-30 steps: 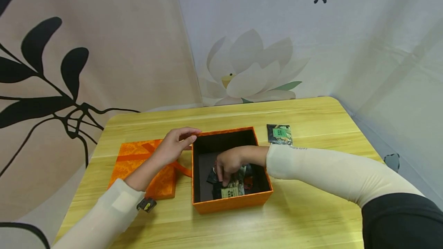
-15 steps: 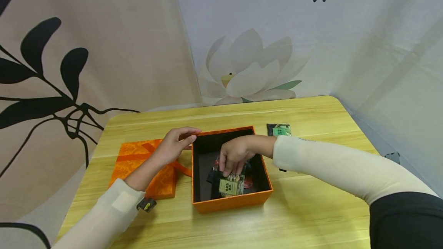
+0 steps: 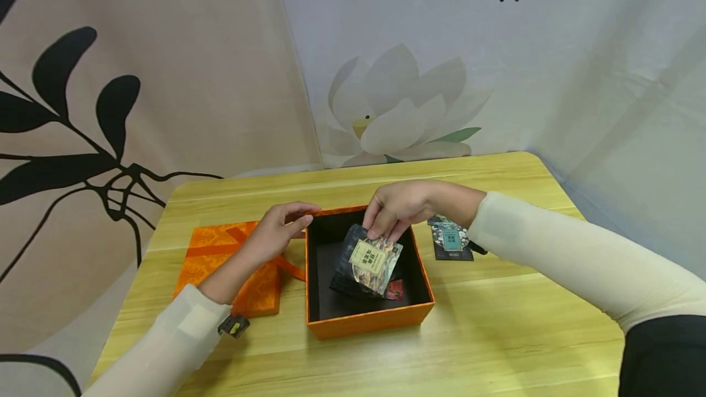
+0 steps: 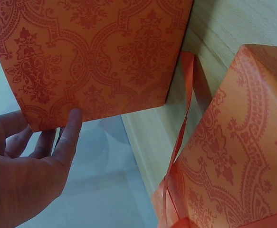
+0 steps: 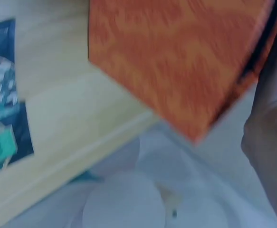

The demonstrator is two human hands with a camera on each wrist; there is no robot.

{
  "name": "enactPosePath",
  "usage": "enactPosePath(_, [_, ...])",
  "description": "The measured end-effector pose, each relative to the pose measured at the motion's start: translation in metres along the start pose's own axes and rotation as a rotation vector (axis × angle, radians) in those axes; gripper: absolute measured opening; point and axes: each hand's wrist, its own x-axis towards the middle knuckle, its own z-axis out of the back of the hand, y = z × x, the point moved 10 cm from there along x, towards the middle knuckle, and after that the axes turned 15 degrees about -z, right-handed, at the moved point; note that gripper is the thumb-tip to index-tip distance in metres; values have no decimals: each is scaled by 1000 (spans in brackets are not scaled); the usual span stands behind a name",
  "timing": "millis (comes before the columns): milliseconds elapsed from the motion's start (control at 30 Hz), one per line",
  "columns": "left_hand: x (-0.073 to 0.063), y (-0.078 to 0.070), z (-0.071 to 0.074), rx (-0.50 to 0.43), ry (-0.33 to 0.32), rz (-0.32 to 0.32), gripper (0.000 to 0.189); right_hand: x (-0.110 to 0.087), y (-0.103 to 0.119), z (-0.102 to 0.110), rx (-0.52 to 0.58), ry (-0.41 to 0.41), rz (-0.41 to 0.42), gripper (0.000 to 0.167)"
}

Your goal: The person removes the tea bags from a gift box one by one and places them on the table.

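Observation:
My left hand [image 3: 277, 231] holds the far left corner of an orange patterned box [image 3: 371, 326]; in the left wrist view the thumb lies on the outer wall [image 4: 93, 52]. My right hand [image 3: 401, 206] pinches the top edge of a dark sachet [image 3: 371, 259] with a pale yellow-green label and a printed picture. The sachet hangs tilted over the box's dark inside. Below it a small red sachet [image 3: 394, 290] and a black one partly show in the box. In the right wrist view the hand [image 5: 271, 109] is at the box's rim, and the held sachet is mostly hidden.
The orange lid [image 3: 212, 268] with its ribbon [image 3: 289, 269] lies left of the box. Right of the box, a sachet with a teal label [image 3: 452, 241] overlaps another, partly covered by the right arm. A printed curtain [image 3: 413, 109] hangs behind the table [image 3: 265, 354].
My right hand has risen from the box's bottom, lifting the sachet with the pale label and moving slightly right and away. The left hand and the box have stayed put.

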Motion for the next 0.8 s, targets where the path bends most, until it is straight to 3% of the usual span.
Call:
enactPosePath(200, [1, 0, 0, -5, 5, -1, 35, -49, -9, 43, 112, -40, 77, 12])
enactPosePath(333, [2, 0, 0, -3, 5, -1, 35, -81, -34, 77, 148, -126, 66, 14])
enactPosePath(433, [2, 1, 1, -4, 2, 9, 34, -93, -59, 94, 175, -162, 31, 14])
enactPosePath(567, [1, 0, 2, -7, -4, 15, 34, -92, -94, 104, 191, -165, -19, 13])
enactPosePath(800, [1, 0, 0, -14, -1, 13, 35, -55, -142, 93, 97, -124, -114, 7])
